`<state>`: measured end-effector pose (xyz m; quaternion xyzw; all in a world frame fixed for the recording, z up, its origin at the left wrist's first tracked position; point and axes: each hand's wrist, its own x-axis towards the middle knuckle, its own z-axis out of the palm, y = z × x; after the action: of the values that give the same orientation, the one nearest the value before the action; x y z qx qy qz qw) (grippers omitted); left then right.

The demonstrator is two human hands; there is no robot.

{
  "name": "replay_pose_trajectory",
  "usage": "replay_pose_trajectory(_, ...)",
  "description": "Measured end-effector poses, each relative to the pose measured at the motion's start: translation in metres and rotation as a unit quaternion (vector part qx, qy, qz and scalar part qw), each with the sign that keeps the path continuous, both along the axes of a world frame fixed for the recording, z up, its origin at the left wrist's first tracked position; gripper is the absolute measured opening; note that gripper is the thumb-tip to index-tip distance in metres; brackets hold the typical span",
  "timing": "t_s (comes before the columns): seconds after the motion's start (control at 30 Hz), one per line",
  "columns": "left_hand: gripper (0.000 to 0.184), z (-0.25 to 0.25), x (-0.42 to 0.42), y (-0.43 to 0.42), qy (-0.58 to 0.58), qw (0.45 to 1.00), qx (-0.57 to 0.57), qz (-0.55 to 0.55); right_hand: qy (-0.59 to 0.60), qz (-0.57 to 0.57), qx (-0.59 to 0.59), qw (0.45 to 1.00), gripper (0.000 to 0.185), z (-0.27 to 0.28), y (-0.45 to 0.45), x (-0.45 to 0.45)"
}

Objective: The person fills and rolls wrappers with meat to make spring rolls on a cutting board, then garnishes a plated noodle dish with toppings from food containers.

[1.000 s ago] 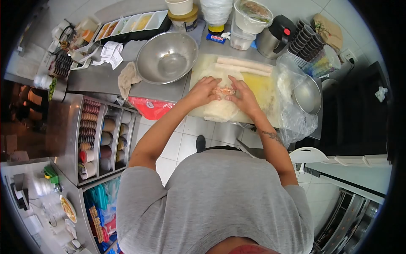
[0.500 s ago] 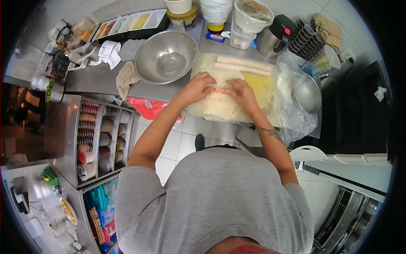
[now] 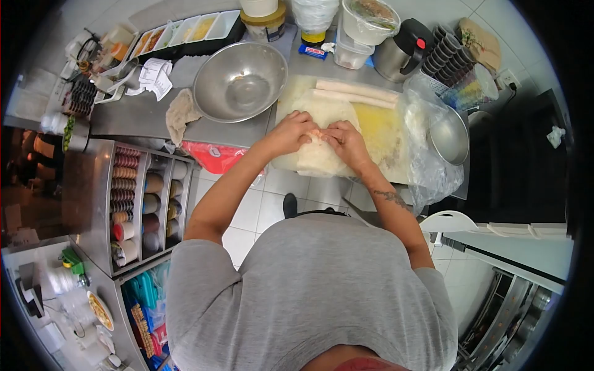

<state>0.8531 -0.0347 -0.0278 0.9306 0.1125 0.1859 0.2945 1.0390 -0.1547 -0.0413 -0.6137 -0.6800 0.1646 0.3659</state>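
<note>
A round, pale sheet of dough (image 3: 322, 158) lies on the cutting board (image 3: 385, 139), with a short line of pinkish filling (image 3: 317, 133) across its middle. My left hand (image 3: 292, 134) has its fingers bent at the left end of the filling. From the right, my right hand (image 3: 346, 143) pinches at the filling and the dough, its fingertips close to those of my left hand. The fingers partly hide the filling. Behind the hands, two long pale rolls (image 3: 356, 94) rest side by side at the board's back edge.
A steel bowl (image 3: 240, 83) stands left of the board, beside a cloth (image 3: 182, 115). Clear plastic wrap (image 3: 427, 176) and another metal bowl (image 3: 450, 137) are at the right. Behind are a thermos (image 3: 402, 51), tubs and a topping tray (image 3: 185, 34).
Both hands have drawn closer together over the filling. Less filling shows between them, and the right fingers have closed in from a spread position. The view has shifted slightly.
</note>
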Motion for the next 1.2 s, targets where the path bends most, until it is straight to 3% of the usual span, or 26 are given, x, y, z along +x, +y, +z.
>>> replay_pose_trajectory(0.07, 0.026, -0.003, -0.005, -0.001, -0.004, 1.000, -0.006, 0.015, 0.014, 0.000, -0.034, 0.999, 0.028, 0.007, -0.003, 0.001)
replay_pose_trajectory(0.17, 0.027, -0.007, -0.012, 0.001, -0.024, 0.999, -0.012, 0.039, -0.008, -0.094, 0.083, 0.992, 0.029, 0.017, -0.008, -0.009)
replay_pose_trajectory(0.27, 0.029, -0.014, -0.018, 0.007, -0.027, 0.998, -0.012, 0.048, -0.033, 0.004, -0.024, 0.999, 0.049, -0.002, -0.015, 0.019)
replay_pose_trajectory(0.37, 0.029, -0.014, -0.022, 0.009, -0.024, 0.997, -0.050, 0.056, 0.025, -0.026, -0.062, 0.997, 0.049, 0.015, -0.020, 0.017)
replay_pose_trajectory(0.47, 0.029, 0.002, -0.015, 0.005, -0.040, 0.996, -0.046, 0.068, 0.024, -0.046, 0.083, 0.995, 0.045, 0.024, -0.012, 0.004)
replay_pose_trajectory(0.57, 0.032, -0.003, 0.000, -0.003, -0.033, 0.999, 0.019, 0.039, -0.039, 0.019, 0.036, 0.998, 0.039, 0.006, -0.002, -0.001)
replay_pose_trajectory(0.67, 0.032, -0.016, 0.005, 0.000, -0.010, 0.997, 0.078, 0.025, -0.041, 0.005, -0.009, 0.999, 0.034, -0.001, -0.001, 0.000)
replay_pose_trajectory(0.7, 0.032, -0.013, 0.005, -0.003, -0.003, 0.996, 0.091, 0.025, -0.022, -0.028, 0.024, 0.999, 0.029, 0.003, -0.003, -0.005)
replay_pose_trajectory(0.8, 0.024, -0.001, -0.009, -0.004, -0.042, 0.997, -0.020, 0.067, -0.003, -0.071, 0.066, 0.995, 0.025, 0.015, -0.010, -0.007)
replay_pose_trajectory(0.97, 0.030, -0.013, -0.022, 0.011, 0.001, 0.999, 0.003, 0.036, -0.021, -0.015, -0.022, 0.999, 0.034, 0.003, -0.024, 0.023)
replay_pose_trajectory(1.2, 0.029, 0.005, -0.026, 0.010, -0.029, 0.998, -0.007, 0.062, -0.015, -0.034, 0.038, 0.999, 0.045, 0.016, -0.019, 0.014)
